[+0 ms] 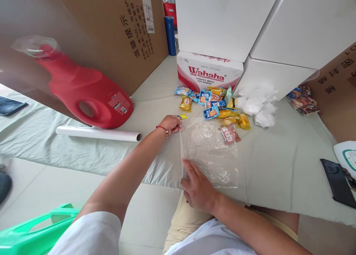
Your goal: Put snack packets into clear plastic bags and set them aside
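Observation:
A clear plastic bag (208, 151) lies flat on the cloth-covered surface in front of me. My left hand (174, 124) is closed at the bag's far left corner, its fingertips pinching the edge. Just beyond those fingers shows a small yellow piece (182, 116), partly hidden by the hand. My right hand (198, 190) rests on the near left edge of the bag, index finger stretched out and thumb apart. On the bag's far right part sits a brown snack packet (230, 134). A pile of blue and yellow snack packets (211, 113) lies behind the bag.
Crumpled clear bags (261, 104) lie right of the packets. A Wahaba-style white-and-red carton (210, 72) stands behind. At left are a red jug (91, 88) and a white roll (98, 133). A phone (339, 180) lies at right, a green stool (41, 229) below left.

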`<state>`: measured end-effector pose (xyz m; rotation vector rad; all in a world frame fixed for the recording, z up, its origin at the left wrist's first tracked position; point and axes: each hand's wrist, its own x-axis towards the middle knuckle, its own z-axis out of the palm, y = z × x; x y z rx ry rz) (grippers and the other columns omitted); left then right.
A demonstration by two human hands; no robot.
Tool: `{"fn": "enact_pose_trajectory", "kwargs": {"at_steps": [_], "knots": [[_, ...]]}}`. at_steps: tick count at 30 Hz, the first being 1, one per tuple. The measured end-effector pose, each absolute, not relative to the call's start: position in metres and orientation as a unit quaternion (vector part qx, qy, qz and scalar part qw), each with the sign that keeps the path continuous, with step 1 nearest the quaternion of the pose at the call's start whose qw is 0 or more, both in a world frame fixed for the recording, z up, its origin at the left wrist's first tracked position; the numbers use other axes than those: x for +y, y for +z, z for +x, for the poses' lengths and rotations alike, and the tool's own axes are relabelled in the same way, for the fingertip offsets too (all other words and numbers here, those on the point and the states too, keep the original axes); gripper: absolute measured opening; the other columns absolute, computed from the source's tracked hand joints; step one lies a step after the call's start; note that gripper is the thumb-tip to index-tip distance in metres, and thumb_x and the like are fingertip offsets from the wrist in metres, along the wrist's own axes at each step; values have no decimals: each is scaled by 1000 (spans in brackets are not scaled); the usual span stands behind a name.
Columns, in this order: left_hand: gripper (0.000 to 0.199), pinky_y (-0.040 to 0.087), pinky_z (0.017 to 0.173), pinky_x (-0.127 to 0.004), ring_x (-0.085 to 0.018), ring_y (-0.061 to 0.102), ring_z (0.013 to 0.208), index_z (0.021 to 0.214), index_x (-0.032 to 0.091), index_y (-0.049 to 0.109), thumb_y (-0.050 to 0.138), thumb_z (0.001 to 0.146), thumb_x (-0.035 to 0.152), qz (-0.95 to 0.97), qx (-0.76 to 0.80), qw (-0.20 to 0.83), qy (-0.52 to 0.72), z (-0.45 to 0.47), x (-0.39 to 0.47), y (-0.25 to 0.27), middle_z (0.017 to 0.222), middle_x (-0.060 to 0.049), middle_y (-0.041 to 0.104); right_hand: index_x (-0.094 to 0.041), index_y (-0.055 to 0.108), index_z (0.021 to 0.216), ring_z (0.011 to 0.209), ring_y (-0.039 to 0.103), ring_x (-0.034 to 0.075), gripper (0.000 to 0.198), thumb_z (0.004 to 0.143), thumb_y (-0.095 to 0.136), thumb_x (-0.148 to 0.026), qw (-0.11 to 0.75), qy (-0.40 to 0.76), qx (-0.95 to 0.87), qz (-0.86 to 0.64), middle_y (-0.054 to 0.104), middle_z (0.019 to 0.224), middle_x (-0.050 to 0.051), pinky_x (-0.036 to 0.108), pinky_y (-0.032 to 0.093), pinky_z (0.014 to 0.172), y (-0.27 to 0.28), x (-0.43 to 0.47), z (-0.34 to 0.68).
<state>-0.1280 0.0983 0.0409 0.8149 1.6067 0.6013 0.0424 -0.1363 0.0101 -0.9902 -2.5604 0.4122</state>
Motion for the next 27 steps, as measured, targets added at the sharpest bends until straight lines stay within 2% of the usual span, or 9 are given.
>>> {"fn": "enact_pose_trajectory", "kwargs": {"at_steps": [4, 6, 10, 14, 16, 18, 20, 24, 27], "knots": [[19, 23, 42, -19, -7, 44, 38, 74, 19, 54, 65, 81, 5, 371, 696, 547, 281, -129, 102, 39, 50, 7, 46, -12, 68, 97, 157, 22, 34, 14, 90, 57, -8, 179, 131, -921, -320, 29, 166, 20, 49, 40, 122, 17, -127, 37], [19, 21, 41, -20, -6, 37, 36, 75, 20, 55, 67, 80, 6, 371, 699, 540, 288, -129, 103, 36, 49, 9, 42, -12, 68, 96, 155, 29, 30, 18, 92, 52, -5, 182, 109, -927, -309, 36, 164, 18, 43, 41, 122, 17, -124, 33], [17, 22, 42, -20, -8, 46, 38, 79, 20, 54, 67, 80, 9, 359, 695, 552, 289, -125, 102, 32, 50, 8, 44, -12, 68, 94, 148, 39, 26, 24, 96, 46, -4, 190, 85, -937, -279, 46, 157, 17, 35, 45, 116, 12, -122, 27], [17, 22, 41, -19, -9, 53, 42, 82, 20, 53, 66, 82, 9, 352, 686, 560, 301, -121, 99, 30, 53, 7, 46, -13, 67, 93, 139, 44, 26, 16, 91, 54, -5, 217, 119, -933, -261, 49, 153, 16, 37, 48, 111, 8, -121, 31], [17, 23, 41, -19, -9, 54, 43, 83, 20, 53, 64, 83, 9, 349, 684, 562, 308, -121, 99, 29, 53, 7, 46, -15, 67, 91, 129, 48, 26, 14, 88, 57, -5, 224, 134, -928, -268, 52, 147, 16, 39, 51, 103, 6, -121, 34], [16, 23, 40, -19, -9, 54, 43, 83, 20, 53, 65, 83, 9, 345, 682, 564, 312, -121, 99, 29, 53, 7, 46, -17, 66, 90, 113, 51, 24, 15, 85, 58, -5, 224, 140, -924, -277, 58, 132, 14, 36, 53, 90, 5, -121, 36], [16, 23, 40, -18, -9, 54, 43, 83, 20, 53, 66, 83, 10, 343, 680, 565, 317, -121, 99, 28, 53, 7, 46, -17, 66, 89, 100, 50, 23, 14, 83, 61, -6, 232, 150, -916, -291, 59, 117, 12, 32, 52, 81, 4, -123, 37], [15, 23, 40, -18, -9, 54, 43, 83, 20, 53, 65, 84, 12, 344, 675, 562, 332, -122, 97, 27, 54, 7, 46, -18, 69, 91, 96, 45, 22, 17, 80, 64, -6, 294, 135, -888, -326, 54, 106, 10, 33, 46, 84, 3, -126, 39], [13, 24, 41, -19, -6, 44, 39, 82, 21, 52, 63, 84, 13, 348, 672, 556, 346, -122, 95, 25, 54, 8, 44, -20, 69, 92, 86, 41, 21, 16, 85, 62, -8, 286, 108, -885, -350, 52, 89, 6, 33, 42, 78, 2, -126, 41]]}}
